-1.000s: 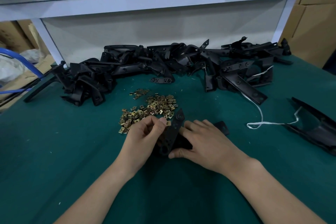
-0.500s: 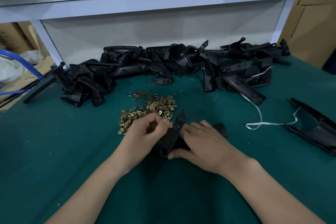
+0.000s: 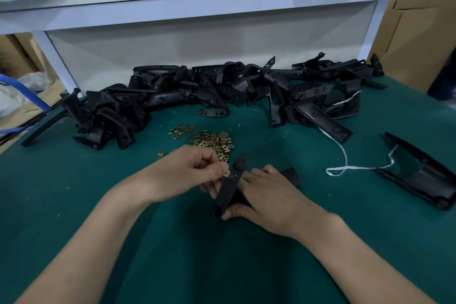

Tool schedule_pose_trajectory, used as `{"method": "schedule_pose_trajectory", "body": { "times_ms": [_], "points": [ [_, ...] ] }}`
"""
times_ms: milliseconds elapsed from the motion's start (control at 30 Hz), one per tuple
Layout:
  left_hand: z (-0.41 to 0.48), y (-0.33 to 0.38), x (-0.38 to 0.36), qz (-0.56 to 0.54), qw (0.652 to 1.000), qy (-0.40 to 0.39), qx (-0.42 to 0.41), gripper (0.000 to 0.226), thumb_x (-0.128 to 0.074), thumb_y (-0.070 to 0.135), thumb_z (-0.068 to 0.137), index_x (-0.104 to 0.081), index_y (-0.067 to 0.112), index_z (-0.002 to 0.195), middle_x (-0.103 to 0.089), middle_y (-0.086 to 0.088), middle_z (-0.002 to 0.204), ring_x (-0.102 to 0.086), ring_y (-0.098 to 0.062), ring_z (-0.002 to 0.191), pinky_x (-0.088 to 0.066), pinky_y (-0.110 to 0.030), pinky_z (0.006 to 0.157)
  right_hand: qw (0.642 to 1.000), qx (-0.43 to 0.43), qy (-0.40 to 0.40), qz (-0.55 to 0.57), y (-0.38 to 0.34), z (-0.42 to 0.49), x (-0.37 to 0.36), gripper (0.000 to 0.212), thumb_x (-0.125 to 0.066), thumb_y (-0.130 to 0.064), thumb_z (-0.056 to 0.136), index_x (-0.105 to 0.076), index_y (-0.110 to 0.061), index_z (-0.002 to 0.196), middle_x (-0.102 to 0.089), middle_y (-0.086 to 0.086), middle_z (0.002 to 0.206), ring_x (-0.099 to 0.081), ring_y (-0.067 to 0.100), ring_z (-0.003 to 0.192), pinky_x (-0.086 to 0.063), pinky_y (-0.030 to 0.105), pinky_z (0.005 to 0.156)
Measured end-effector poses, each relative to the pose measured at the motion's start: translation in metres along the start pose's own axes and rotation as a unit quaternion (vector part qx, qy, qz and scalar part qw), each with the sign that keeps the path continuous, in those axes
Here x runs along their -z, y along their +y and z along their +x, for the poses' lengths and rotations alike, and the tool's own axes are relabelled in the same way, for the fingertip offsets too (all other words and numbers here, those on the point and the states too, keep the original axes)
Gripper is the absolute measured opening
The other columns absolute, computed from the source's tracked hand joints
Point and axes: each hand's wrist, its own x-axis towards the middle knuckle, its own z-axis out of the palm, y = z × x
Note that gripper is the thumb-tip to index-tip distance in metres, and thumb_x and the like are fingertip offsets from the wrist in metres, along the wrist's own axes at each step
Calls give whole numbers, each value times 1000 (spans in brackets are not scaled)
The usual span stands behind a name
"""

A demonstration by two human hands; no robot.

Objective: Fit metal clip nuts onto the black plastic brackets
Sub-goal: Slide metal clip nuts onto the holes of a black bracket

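Pinching a clip nut [image 3: 225, 175], the left hand [image 3: 182, 173] has reached the bracket [image 3: 232, 180] gripped by the right hand [image 3: 270, 195].

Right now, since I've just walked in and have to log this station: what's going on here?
A person is fitting clip nuts at a green table. The left hand pinches a small brass-coloured clip nut against the edge of a black bracket, which the right hand grips and steadies. Whether the nut is seated yet cannot be told. Loose clip nuts lie just beyond the hands, and a heap of brackets runs along the back.
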Motion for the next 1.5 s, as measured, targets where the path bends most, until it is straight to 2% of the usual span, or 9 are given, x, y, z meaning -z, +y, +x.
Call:
{"method": "schedule_pose_trajectory", "body": {
  "times_ms": [200,367,500,767,1133,1267,1333,1433,1500],
  "points": [
    [3,1,2,-8,1000,-17,6,29,-58,33,97,-63,7,86,-76,-9,81,-72,-21,73,-55,-22,69,1000,-6,-4,0,-1,1,1,77,-14,-81,83,-45,-30,132,-58,-6,116,-50,18,103,-31,35,90],
    [4,1,1,-20,999,-25,5,27,-59,31,98,-64,8,84,-76,-8,80,-72,-20,73,-54,-21,69,1000,-8,-13,4,-1,1,2,76,-14,-81,82,-46,-33,130,-56,-8,115,-49,17,105,-29,34,91],
    [4,1,0,-34,999,-26,6,30,-61,36,92,-64,7,84,-75,-9,78,-72,-20,72,-54,-22,68,1000,-4,-14,16,-1,1,3,72,-17,-80,83,-49,-34,128,-56,-8,116,-50,18,106,-29,34,89],
    [2,3,-2,-20,1000,-19,-1,25,-59,27,99,-64,8,83,-75,-5,74,-71,-15,69,-53,-19,67,1000,-6,-21,6,-2,0,4,73,-14,-80,83,-48,-35,129,-57,-8,119,-50,18,109,-29,35,90],
    [5,-4,-3,-6,1000,4,-12,29,-62,36,96,-67,10,84,-75,-4,76,-71,-16,71,-54,-22,68,1000,-10,-5,19,-2,0,1,73,-11,-83,82,-46,-37,125,-58,-11,115,-51,15,103,-31,34,88],
    [5,-7,-1,53,997,54,2,45,-52,56,92,-71,15,88,-74,-2,81,-71,-18,77,-59,-38,75,998,-38,39,27,-2,1,-2,67,-13,-84,85,-46,-32,109,-59,-11,100,-52,14,94,-34,34,87],
    [7,-6,-6,95,993,76,8,52,-45,65,92,-68,19,84,-71,3,77,-68,-15,71,-58,-34,69,997,-60,50,19,-2,2,-4,69,-10,-84,85,-45,-32,114,-59,-11,100,-53,15,96,-34,34,88],
    [13,-3,-27,187,975,119,13,50,-45,72,90,-56,24,76,-62,14,61,-55,-3,55,-41,-19,51,994,-90,57,5,-2,1,-5,78,-2,-81,84,-48,-30,121,-60,-8,104,-53,17,98,-29,33,86],
    [17,-2,-43,240,959,146,24,45,-46,73,85,-49,28,81,-62,10,64,-59,-5,60,-42,-26,53,993,-101,59,-13,-1,1,-5,80,1,-74,85,-52,-27,121,-60,-7,106,-53,17,99,-27,32,83]
  ]
}}
